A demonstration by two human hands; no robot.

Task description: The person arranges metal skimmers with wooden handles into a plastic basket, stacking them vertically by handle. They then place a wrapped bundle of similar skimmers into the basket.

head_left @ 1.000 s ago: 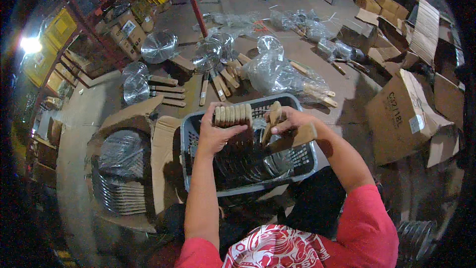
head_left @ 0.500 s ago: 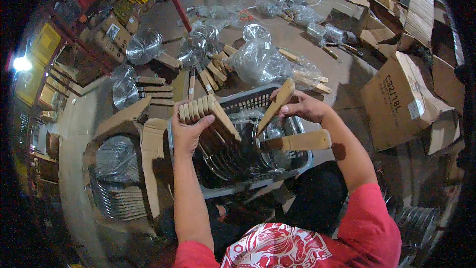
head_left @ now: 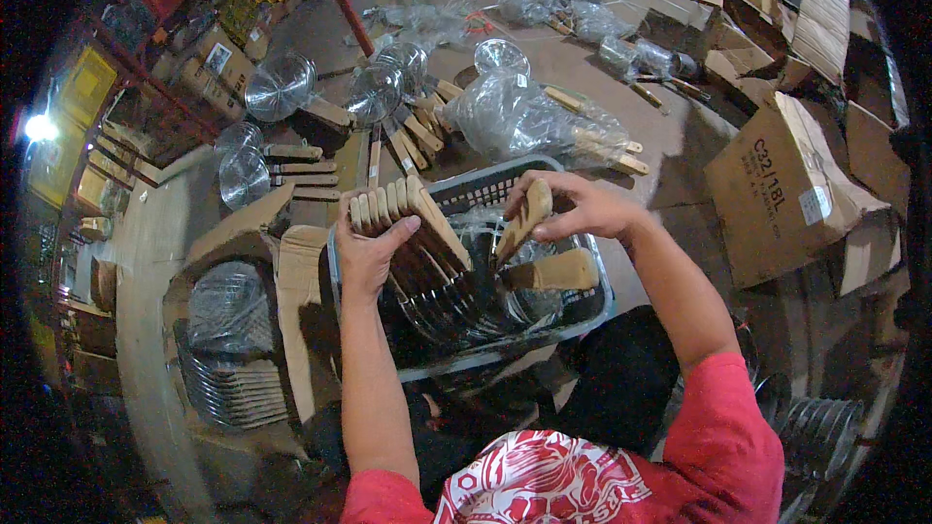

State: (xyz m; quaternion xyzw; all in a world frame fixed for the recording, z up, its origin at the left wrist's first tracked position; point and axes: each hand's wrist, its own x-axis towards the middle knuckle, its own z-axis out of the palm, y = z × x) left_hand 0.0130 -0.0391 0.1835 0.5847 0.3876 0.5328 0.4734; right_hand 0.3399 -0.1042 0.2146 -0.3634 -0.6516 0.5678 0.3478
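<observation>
My left hand (head_left: 367,250) is closed round a row of several wooden handles (head_left: 393,202), its thumb laid across their side. The dark metal necks of these handles run down to thin curved metal rims (head_left: 427,303) inside a grey plastic basket (head_left: 580,328). In my right hand (head_left: 573,206) the thumb and fingers pinch one more wooden handle (head_left: 527,220), tilted with its lower end over the basket. Just beneath lies another wooden handle (head_left: 555,271), pointing right. The lower parts of the round metal utensils are partly hidden in the basket.
An open carton (head_left: 303,318) with stacked wooden-handled metal utensils stands left of the basket. Ahead on the floor are round metal utensils (head_left: 280,87) and a plastic-wrapped bundle (head_left: 515,121). Cardboard boxes (head_left: 791,196) are at the right; a red post (head_left: 340,0) rises at the back.
My right hand has moved left, carrying its handle closer to the row. The handle below it has also shifted left. My left hand stays nearly in place.
</observation>
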